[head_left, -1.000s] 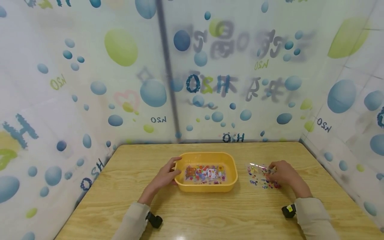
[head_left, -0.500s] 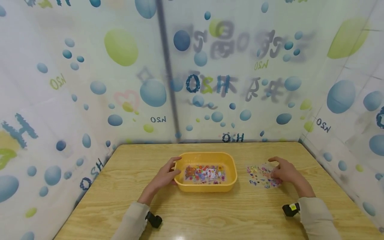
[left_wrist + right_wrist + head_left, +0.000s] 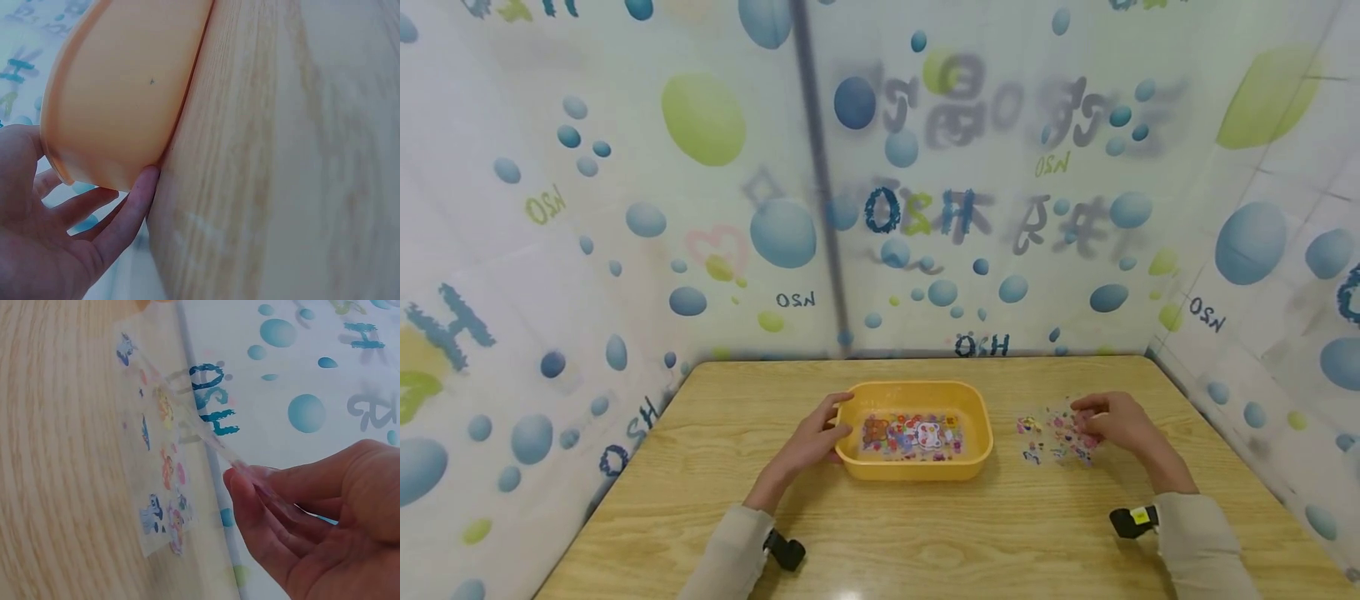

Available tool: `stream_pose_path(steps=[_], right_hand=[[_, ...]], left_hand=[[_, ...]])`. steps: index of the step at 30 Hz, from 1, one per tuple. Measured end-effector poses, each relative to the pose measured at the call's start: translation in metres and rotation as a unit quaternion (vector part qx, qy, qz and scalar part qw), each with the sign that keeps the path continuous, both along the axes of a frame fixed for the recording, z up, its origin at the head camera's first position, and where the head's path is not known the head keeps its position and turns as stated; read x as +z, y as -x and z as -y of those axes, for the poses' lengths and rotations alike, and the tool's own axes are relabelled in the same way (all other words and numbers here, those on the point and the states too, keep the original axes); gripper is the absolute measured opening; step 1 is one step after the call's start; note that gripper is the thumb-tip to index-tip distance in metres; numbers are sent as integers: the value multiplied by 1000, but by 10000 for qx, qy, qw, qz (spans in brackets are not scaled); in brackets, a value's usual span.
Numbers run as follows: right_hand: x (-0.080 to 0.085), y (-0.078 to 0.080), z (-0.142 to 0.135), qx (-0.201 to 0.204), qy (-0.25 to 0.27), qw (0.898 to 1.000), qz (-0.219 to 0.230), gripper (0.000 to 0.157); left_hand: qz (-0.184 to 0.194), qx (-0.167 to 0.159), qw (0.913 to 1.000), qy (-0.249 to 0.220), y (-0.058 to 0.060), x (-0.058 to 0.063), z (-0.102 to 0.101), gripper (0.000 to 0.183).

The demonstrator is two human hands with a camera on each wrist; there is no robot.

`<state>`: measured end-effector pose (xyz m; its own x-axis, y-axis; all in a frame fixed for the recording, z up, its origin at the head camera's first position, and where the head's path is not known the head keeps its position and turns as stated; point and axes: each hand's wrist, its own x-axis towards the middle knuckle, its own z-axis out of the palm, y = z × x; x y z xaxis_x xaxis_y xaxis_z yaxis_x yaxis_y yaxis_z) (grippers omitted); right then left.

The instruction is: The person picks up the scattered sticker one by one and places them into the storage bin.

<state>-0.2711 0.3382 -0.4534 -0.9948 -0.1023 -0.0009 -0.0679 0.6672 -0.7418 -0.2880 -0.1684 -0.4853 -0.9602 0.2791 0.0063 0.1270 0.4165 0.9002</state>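
Observation:
A yellow plastic basin [image 3: 917, 472] stands mid-table with colourful sticker sheets [image 3: 913, 437] on its floor. My left hand [image 3: 811, 433] grips its left end; in the left wrist view, fingers [image 3: 140, 194] press the outer wall and the thumb side reaches the rim. To the right lies a clear sticker sheet [image 3: 1060, 433] with small cartoon prints. My right hand [image 3: 1116, 421] pinches its right edge between thumb and fingers. The right wrist view has the pinched film slanting up from the table into the fingertips [image 3: 240, 481], with printed stickers [image 3: 165, 469] below it.
The wooden table [image 3: 925, 542] reaches back to a white curtain [image 3: 1015, 250] with blue and green bubble prints, which also runs along both sides. A black wrist camera [image 3: 786, 550] is strapped at the left cuff, another camera [image 3: 1131, 522] at the right.
My right hand has shifted slightly right, and its spread fingers have closed to pinch the sticker sheet's right part, which now bends upward. The left hand and the basin have stayed put.

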Motion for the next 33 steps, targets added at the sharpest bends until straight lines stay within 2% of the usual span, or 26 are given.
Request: stream_pose_path(steps=[4,14,20,33], right_hand=[[5,-4,1,74,226,9996,-169,37],[19,-10,6,-31,243,9981,-564,38],[27,-11,11,55,465,9959,-773,36],[36,-13,21,7,433,9941,-993,36]], left_hand=[[-2,-17,10000,-18,0,0,0,55],[18,-43,10000,0,0,0,0,55],[10,-60,10000,-8,1,1,1,55],[40,-61,10000,-34,0,-1,1,55]])
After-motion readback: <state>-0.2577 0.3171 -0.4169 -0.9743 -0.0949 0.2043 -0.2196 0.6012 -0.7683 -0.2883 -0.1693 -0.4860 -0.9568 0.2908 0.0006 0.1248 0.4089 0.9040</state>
